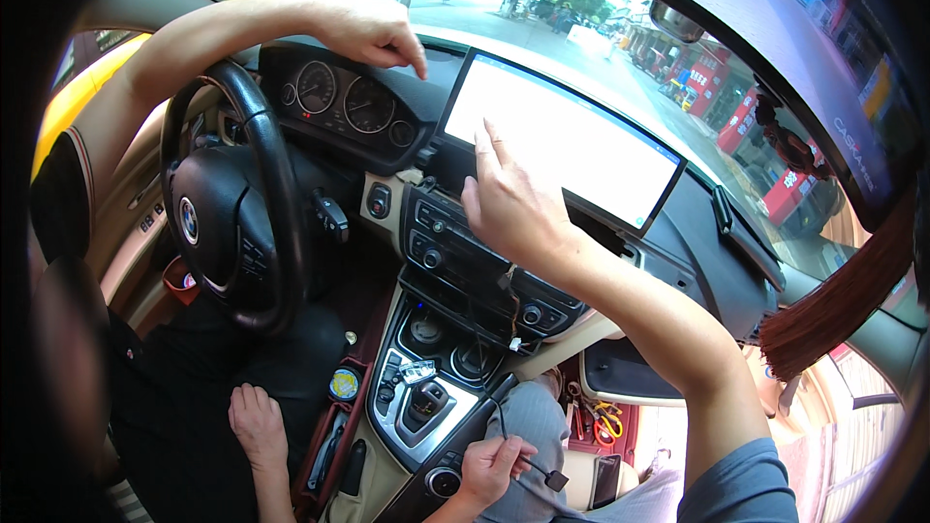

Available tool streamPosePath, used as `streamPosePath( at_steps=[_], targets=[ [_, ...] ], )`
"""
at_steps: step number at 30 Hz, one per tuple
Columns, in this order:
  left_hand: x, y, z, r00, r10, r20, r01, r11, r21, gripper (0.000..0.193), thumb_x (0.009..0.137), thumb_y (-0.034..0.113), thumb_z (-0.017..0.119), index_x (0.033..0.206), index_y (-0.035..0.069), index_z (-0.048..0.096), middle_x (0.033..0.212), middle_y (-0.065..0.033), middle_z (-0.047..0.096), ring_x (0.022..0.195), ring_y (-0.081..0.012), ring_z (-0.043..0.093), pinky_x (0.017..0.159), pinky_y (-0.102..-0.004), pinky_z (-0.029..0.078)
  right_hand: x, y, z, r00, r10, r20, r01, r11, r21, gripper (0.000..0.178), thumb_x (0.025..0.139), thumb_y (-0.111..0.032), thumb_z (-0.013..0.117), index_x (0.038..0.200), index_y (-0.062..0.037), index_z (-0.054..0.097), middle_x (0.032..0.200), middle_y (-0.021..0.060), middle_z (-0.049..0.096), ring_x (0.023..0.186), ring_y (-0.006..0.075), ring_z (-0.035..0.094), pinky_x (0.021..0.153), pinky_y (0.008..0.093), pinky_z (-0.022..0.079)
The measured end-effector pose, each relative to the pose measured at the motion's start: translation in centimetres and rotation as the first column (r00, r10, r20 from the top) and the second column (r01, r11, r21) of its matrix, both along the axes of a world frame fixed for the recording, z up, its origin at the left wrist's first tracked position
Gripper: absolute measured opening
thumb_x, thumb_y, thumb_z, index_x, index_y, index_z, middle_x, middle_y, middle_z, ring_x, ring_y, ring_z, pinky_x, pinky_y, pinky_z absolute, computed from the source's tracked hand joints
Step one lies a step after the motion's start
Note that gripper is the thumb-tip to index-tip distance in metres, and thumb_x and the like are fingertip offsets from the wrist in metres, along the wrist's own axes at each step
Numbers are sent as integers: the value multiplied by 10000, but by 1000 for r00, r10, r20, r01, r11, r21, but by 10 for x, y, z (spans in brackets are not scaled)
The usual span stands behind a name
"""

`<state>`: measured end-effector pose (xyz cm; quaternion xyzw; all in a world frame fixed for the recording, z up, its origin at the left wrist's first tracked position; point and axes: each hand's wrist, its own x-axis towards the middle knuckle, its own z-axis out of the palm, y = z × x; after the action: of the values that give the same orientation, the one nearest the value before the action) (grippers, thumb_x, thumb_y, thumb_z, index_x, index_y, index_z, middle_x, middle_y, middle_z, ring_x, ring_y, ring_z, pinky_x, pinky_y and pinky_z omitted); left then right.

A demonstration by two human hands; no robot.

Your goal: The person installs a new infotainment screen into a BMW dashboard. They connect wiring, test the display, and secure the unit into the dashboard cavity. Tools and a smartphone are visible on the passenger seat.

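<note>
My right hand (518, 196) reaches up to a wide centre touchscreen (591, 145), which glows almost blank white. Its fingertips, stretched out, are at the lower left part of the glass, with the thumb apart and nothing held. Low in the middle, my left hand (492, 473) is closed around a thin black cable (532, 463) that ends in a small square black plug or box (556, 480). Below the screen, the dash panel with knobs and buttons (433, 240) sits loose, and a thin wire with a white connector (515, 343) hangs from it.
Another person's arm (242, 24) lies over the steering wheel (276, 184), its hand pointing toward the screen; that person's other hand (260, 426) rests on their lap. The gear lever (426, 399) rises between the seats. Orange-handled pliers (607, 423) lie in a red tray beyond my knee.
</note>
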<state>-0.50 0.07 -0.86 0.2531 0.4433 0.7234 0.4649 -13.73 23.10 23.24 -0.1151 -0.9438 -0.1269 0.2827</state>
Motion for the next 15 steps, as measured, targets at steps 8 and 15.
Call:
streamPosePath(
  at_steps=[8, 15],
  targets=[
    [2, 0, 0, 1000, 24, -19, -25, 999, -32, 448, 1102, 317, 525, 925, -14, 769, 731, -28, 715, 619, -66, 653, 556, -205, 487, 40, -9, -5, 999, -11, 34, 14, 995, -102, 612, 947, -159, 601, 1429, 180, 434, 1454, 371, 499, 906, 412, 742, 734, 414, 618],
    [-1, -1, 6, 998, 30, -53, -31, 999, -8, 442, 1105, 293, 513, 913, -15, 766, 738, -28, 715, 618, -67, 651, 553, -207, 484, 80, 3, -10, 996, -78, -52, 74, 995, -67, 613, 931, -157, 619, 1427, 162, 450, 1439, 355, 512, 790, 390, 731, 670, 414, 612]
  ],
)
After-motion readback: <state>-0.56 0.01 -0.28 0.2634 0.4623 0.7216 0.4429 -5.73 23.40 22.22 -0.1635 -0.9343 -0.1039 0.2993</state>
